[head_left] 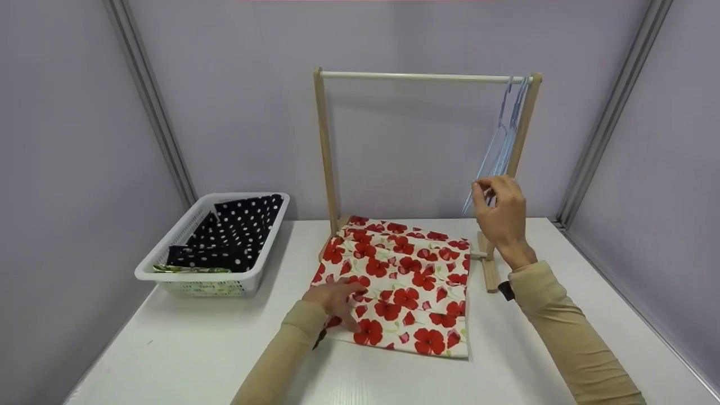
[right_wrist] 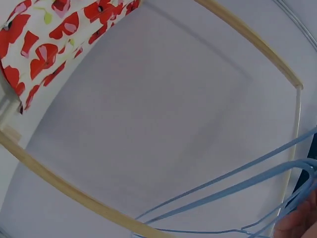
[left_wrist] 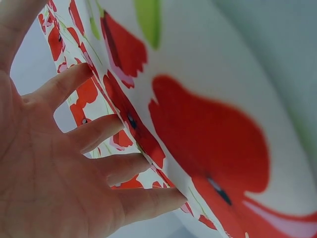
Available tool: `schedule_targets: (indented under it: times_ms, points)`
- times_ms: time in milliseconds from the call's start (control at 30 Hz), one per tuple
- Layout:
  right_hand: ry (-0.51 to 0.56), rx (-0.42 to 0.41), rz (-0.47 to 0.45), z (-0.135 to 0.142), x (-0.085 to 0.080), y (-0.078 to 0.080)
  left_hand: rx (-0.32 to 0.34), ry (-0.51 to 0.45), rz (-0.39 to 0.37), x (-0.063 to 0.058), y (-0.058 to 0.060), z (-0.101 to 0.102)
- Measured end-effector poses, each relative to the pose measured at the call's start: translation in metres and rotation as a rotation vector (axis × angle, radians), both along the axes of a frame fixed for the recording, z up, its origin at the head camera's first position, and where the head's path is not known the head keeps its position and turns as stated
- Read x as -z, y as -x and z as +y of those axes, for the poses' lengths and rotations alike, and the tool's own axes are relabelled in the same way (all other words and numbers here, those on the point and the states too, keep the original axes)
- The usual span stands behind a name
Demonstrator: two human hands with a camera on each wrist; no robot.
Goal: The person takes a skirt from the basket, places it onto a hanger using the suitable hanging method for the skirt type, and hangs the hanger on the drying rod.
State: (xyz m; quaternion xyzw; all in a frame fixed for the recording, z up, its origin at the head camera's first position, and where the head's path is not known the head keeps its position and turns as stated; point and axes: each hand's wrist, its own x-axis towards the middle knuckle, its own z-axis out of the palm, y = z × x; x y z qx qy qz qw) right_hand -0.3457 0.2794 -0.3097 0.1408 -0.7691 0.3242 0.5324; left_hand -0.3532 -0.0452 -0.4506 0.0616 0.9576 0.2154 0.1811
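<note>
A white cloth with red poppies [head_left: 405, 281] lies spread on the table, its far end under the rack. My left hand [head_left: 334, 301] rests on its left near part, fingers apart; in the left wrist view the fingertips [left_wrist: 168, 201] touch the fabric along a fold. My right hand [head_left: 500, 211] is raised by the rack's right post, thumb and index finger brought together at the light blue hangers [head_left: 500, 149]. In the right wrist view, its fingers [right_wrist: 299, 218] pinch a blue hanger [right_wrist: 228, 186], partly out of frame. The hanger hooks are over the rail's right end.
The wooden rack [head_left: 325, 152] with a white rail [head_left: 416, 76] stands at the back of the white table [head_left: 197, 343]. On the left is a white plastic basket [head_left: 261, 264] with black polka-dot cloth [head_left: 236, 233] and a green patterned piece inside. Grey walls enclose the table.
</note>
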Motion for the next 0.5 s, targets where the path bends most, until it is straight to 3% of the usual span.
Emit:
schedule_targets:
  times_ms: [333,500]
  points:
    - [-0.307,0.172,-0.129,-0.012,-0.01,0.001,0.028,-0.001,0.004,0.0,-0.001,-0.003]
    - [-0.406,0.209,-0.184,-0.013,-0.01,-0.001,0.019,-0.011,-0.003,0.0,-0.001,-0.002]
